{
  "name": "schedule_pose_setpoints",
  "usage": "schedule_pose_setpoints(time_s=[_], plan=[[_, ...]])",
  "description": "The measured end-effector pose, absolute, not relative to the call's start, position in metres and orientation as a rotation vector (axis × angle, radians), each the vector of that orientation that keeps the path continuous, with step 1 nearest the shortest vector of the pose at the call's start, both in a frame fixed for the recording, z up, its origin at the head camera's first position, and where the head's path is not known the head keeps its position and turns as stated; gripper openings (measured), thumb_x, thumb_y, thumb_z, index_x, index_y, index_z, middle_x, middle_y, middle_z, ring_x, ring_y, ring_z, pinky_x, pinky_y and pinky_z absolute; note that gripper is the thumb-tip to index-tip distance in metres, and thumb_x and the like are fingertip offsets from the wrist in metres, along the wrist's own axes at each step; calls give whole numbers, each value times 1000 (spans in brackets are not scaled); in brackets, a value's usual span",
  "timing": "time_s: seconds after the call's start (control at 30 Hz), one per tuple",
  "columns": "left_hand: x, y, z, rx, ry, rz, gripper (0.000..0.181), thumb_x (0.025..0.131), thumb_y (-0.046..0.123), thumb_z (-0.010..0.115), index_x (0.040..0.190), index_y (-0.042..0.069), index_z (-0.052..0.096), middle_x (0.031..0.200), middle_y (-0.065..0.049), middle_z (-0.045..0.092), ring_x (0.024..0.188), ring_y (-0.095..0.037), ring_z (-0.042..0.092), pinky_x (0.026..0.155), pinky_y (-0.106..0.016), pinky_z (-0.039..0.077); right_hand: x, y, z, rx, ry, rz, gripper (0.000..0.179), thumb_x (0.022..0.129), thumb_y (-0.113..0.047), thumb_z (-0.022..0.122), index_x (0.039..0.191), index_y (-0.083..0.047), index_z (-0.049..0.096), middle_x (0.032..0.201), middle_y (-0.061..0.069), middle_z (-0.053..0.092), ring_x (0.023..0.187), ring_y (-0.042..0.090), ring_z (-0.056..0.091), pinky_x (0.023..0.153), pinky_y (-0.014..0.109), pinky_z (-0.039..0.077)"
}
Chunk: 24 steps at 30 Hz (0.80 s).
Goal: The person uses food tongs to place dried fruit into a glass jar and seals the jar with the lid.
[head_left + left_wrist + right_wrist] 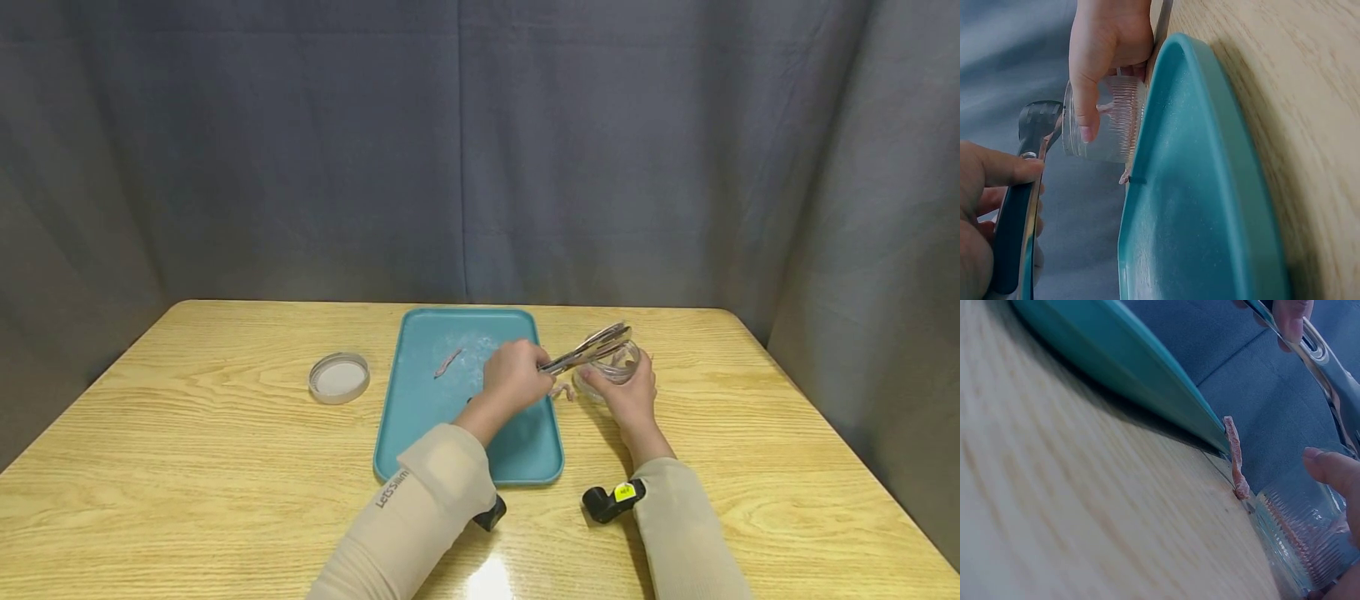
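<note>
In the head view, my left hand [517, 375] grips metal tongs [588, 348] by their handles, with the heads over the mouth of a clear jar [1110, 140]. My right hand [633, 402] holds that jar around its side, thumb on the near wall, just right of the blue-green tray [427, 446]. A pinkish piece [1105, 109] shows through the jar wall. One twisted pinkish strip [1235, 456] leans over the tray's right edge beside the jar. Another pinkish strip [447, 363] lies on the tray among pale powdery marks.
A round lid [339, 378] lies on the wooden table [187, 467] left of the tray. Dark curtains [315, 167] hang behind the table and at its sides. A black wrist device [615, 500] sits by the right sleeve.
</note>
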<state>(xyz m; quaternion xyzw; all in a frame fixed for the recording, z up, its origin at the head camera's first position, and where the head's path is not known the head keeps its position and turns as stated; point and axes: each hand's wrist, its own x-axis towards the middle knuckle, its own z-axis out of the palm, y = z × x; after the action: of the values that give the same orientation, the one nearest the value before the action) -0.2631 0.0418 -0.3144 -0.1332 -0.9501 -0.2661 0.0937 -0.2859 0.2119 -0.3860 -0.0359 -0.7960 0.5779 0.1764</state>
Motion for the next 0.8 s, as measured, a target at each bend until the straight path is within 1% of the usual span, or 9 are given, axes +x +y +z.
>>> schedule_pose_setpoints(time_s=[0.13,0.27,0.37,0.43,0.5,0.57,0.63,0.77,0.8], plan=[[-263,41,-315,-386,-2821,-793,13,72,13,59,74,20,69,67,8,57,49,-11,40,43,-26,33,-285,211,-386,-94,-2243,1644,81,70,-18,71,132,-5,21,124,16,28,111,29,25,92,40,22],[-263,38,-315,-364,-2821,-802,15,71,15,60,80,20,70,79,7,62,52,-10,41,44,-25,33,-285,211,-385,-99,-2253,1639,82,70,-18,71,133,-5,20,125,17,27,113,30,23,93,41,20],[-263,35,-313,-346,-2821,-825,9,71,18,62,76,20,70,71,6,60,50,-10,38,41,-25,30,-286,211,-386,-108,-2268,1634,82,70,-18,71,133,-5,19,125,17,26,115,31,21,93,42,19],[-263,33,-312,-344,-2812,-835,6,70,19,64,65,19,65,58,7,53,47,-10,33,40,-25,27,-286,211,-386,-114,-2275,1634,83,71,-18,71,133,-5,18,126,17,25,115,31,21,94,42,19],[-263,30,-311,-349,-2803,-827,20,69,19,64,53,18,54,48,7,39,45,-11,27,38,-25,23,-287,212,-386,-119,-2283,1633,85,70,-20,71,134,-5,17,128,17,24,116,32,21,94,42,19],[-264,26,-311,-357,-2790,-811,26,69,20,64,50,17,46,46,7,31,44,-10,25,38,-24,21,-288,213,-386,-126,-2287,1629,88,70,-22,72,135,-5,15,129,18,24,117,33,20,95,43,19],[-264,22,-310,-347,-2781,-795,23,69,23,65,52,17,51,46,7,28,44,-10,24,38,-25,19,-289,213,-386,-132,-2290,1621,89,69,-23,72,135,-4,15,129,18,24,117,33,20,95,43,18],[-262,14,-307,-322,-2766,-844,9,70,25,66,67,17,65,46,7,35,42,-9,26,38,-24,21,-289,213,-387,-144,-2291,1615,89,69,-23,73,135,-4,15,130,18,24,118,33,20,95,43,18],[-261,12,-306,-310,-2763,-842,8,70,26,67,70,18,67,45,7,37,41,-9,28,37,-27,24,-289,213,-387,-142,-2290,1616,89,69,-22,73,135,-4,15,130,18,23,119,33,20,95,43,18]])
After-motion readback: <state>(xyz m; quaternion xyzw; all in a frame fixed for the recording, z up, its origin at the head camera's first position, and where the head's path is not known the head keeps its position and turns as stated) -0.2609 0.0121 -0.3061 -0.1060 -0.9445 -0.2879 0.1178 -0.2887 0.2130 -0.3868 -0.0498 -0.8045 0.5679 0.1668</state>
